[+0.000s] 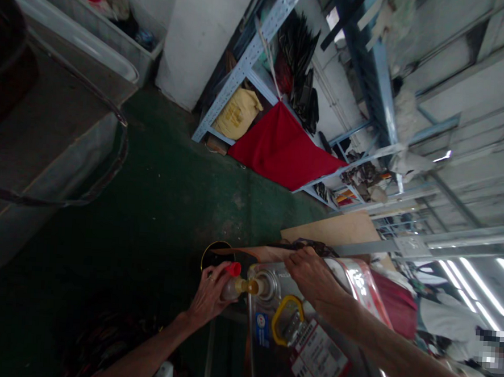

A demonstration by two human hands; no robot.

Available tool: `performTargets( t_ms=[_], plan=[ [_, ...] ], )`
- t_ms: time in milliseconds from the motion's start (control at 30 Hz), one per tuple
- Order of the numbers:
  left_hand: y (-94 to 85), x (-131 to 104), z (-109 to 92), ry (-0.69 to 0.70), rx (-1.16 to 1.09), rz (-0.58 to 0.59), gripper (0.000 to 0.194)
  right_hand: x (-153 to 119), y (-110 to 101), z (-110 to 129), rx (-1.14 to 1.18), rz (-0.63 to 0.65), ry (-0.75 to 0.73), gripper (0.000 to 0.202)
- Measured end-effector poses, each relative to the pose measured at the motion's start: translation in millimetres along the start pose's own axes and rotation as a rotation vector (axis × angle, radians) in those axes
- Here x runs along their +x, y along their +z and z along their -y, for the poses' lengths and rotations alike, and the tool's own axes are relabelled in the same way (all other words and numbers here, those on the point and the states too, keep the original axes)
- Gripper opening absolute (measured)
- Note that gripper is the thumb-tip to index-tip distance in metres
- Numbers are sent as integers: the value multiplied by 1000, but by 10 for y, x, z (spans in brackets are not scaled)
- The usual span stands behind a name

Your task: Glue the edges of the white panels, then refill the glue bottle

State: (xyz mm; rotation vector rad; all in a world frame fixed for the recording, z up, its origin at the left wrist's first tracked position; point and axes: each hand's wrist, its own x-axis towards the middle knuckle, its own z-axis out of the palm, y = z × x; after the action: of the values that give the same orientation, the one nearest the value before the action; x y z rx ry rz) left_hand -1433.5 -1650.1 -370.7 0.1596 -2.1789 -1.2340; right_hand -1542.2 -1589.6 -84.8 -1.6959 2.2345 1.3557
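My left hand (211,293) is closed around a small clear bottle (231,290) at the lower middle of the view. A red cap (233,268) shows by its fingers. An amber, see-through piece or liquid (246,286) spans from the bottle to the round mouth (266,286) of a tilted metal can (276,358); I cannot tell which it is. My right hand (309,271) grips the can's far top edge, with its fingers bent over the rim. A yellow handle (287,320) and a white-and-red label (321,357) are on the can's top.
Beyond the green floor (184,178) stands a blue metal shelf (242,68) hung with a red cloth (284,148) beside a yellow sack (238,114). At left is a grey block-like stand (61,160) with a dark hoop (124,146). A dark round container (216,252) sits behind my left hand.
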Motion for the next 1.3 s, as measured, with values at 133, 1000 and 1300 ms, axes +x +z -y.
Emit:
performTargets(
  t_ms=[133,1000,1300],
  plan=[
    [-17,8,-10,3,-7,0,66,1,-3,-6,1,0,-9,13],
    [-7,47,-81,-14,6,-18,63,-12,-24,-48,3,6,-16,13],
    [2,58,-72,5,-5,-23,66,-20,-14,-57,16,-6,-5,12]
  ],
)
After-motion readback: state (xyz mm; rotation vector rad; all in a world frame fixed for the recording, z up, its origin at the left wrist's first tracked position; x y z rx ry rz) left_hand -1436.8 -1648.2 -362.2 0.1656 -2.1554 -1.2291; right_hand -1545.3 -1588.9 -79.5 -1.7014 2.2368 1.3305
